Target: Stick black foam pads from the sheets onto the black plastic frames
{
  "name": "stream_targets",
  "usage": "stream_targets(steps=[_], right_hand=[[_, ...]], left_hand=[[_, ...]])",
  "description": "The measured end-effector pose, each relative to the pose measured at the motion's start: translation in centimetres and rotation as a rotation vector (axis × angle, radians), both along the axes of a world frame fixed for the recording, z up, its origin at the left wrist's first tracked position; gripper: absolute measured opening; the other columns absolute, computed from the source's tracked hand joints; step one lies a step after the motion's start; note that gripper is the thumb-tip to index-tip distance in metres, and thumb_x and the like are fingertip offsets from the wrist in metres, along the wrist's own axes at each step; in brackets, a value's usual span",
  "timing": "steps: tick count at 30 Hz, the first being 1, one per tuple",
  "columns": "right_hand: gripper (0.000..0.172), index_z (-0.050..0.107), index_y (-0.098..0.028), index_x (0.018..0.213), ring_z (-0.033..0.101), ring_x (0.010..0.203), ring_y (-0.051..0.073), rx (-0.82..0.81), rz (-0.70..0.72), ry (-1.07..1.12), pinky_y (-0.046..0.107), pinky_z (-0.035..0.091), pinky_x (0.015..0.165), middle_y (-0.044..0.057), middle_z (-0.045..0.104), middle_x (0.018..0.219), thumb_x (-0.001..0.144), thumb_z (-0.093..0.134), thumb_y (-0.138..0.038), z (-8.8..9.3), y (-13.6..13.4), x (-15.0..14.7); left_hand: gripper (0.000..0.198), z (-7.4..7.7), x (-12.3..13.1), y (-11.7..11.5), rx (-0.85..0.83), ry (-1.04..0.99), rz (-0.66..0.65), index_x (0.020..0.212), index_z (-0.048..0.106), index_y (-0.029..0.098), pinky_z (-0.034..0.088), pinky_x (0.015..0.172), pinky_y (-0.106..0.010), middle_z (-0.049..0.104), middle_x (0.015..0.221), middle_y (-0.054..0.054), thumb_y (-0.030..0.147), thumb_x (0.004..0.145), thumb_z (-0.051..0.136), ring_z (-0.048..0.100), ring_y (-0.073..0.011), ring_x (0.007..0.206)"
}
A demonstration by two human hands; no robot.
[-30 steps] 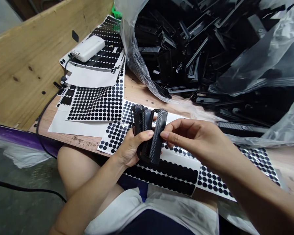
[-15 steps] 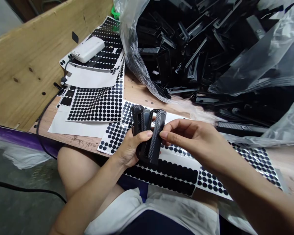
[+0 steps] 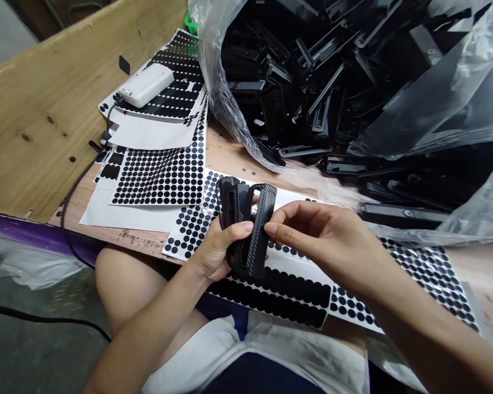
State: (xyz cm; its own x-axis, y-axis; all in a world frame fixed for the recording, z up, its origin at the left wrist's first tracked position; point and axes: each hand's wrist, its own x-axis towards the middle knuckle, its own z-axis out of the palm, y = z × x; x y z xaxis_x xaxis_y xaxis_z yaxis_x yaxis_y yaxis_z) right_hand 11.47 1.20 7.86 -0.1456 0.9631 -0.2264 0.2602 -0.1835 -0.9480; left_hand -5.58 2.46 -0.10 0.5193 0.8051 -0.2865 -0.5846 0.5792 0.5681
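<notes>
In my left hand (image 3: 217, 249) are a few black plastic frame-like parts (image 3: 259, 232) with a carbon-fibre pattern, fanned side by side and tilted upright. My left thumb presses across the front of them. My right hand (image 3: 308, 221) is closed in a pinch at the right edge of the nearest part, thumb tip touching it. Anything small between those fingertips is hidden. Beneath both hands lies a white sheet of round black stickers (image 3: 189, 232), and a strip of larger black stickers (image 3: 287, 295) lies closer to my lap.
A large clear plastic bag (image 3: 224, 104) full of similar black parts (image 3: 312, 98) takes up the back right. More sticker sheets (image 3: 160, 175) are stacked at the left under a white power bank (image 3: 145, 85) with a black cable. A wooden board (image 3: 66, 104) edges the table's left side.
Almost nothing differs. Both hands and the black parts appear a few pixels further left, along with a slight shift of the whole view.
</notes>
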Motion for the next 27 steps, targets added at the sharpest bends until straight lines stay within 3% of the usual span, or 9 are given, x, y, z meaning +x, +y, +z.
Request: stream_targets(steps=[5, 11, 20, 24, 27], right_hand=[[0.028, 0.069, -0.021, 0.084, 0.064, 0.071, 0.018, 0.036, -0.025, -0.007, 0.03, 0.053, 0.064, 0.002, 0.068, 0.078, 0.077, 0.085, -0.044, -0.3, -0.4, -0.1], [0.039, 0.055, -0.025, 0.088, 0.061, 0.069, 0.017, 0.081, -0.102, 0.121, 0.031, 0.055, 0.062, -0.001, 0.061, 0.078, 0.074, 0.086, -0.046, -0.9, -0.7, -0.9], [0.042, 0.053, -0.025, 0.083, 0.061, 0.072, 0.016, 0.002, -0.011, 0.208, 0.03, 0.056, 0.066, -0.003, 0.057, 0.08, 0.075, 0.087, -0.046, -1.3, -0.2, -0.8], [0.039, 0.052, -0.024, 0.082, 0.06, 0.071, 0.014, 0.002, 0.01, 0.265, 0.029, 0.055, 0.067, -0.004, 0.055, 0.078, 0.076, 0.088, -0.04, -1.3, -0.3, -0.7], [0.035, 0.054, -0.025, 0.087, 0.062, 0.072, 0.016, 0.018, -0.013, 0.271, 0.032, 0.055, 0.07, -0.003, 0.059, 0.08, 0.08, 0.084, -0.042, -1.6, -0.5, -0.6]], left_hand=[[0.048, 0.3, 0.0, 0.0, 0.012, -0.009, -0.003, 0.102, 0.067, 0.013, 0.059, 0.053, -0.024, 0.072, 0.073, -0.002, 0.038, 0.067, 0.089, 0.067, -0.0145, 0.054], [0.072, 0.5, -0.1, 0.1, 0.005, -0.004, -0.017, 0.126, 0.063, 0.015, 0.058, 0.051, -0.026, 0.075, 0.078, -0.003, 0.038, 0.064, 0.09, 0.068, -0.0168, 0.055], [0.072, 0.2, 0.0, 0.0, 0.055, 0.014, 0.008, 0.131, 0.062, 0.015, 0.06, 0.062, -0.029, 0.078, 0.099, -0.009, 0.036, 0.066, 0.087, 0.075, -0.0231, 0.074], [0.068, 0.3, 0.0, -0.1, 0.049, 0.029, 0.017, 0.126, 0.064, 0.014, 0.058, 0.059, -0.027, 0.077, 0.089, -0.006, 0.036, 0.066, 0.086, 0.071, -0.0177, 0.062], [0.057, 0.2, -0.1, 0.0, 0.017, 0.026, 0.021, 0.113, 0.068, 0.011, 0.058, 0.059, -0.027, 0.075, 0.081, -0.005, 0.037, 0.066, 0.086, 0.069, -0.0163, 0.06]])
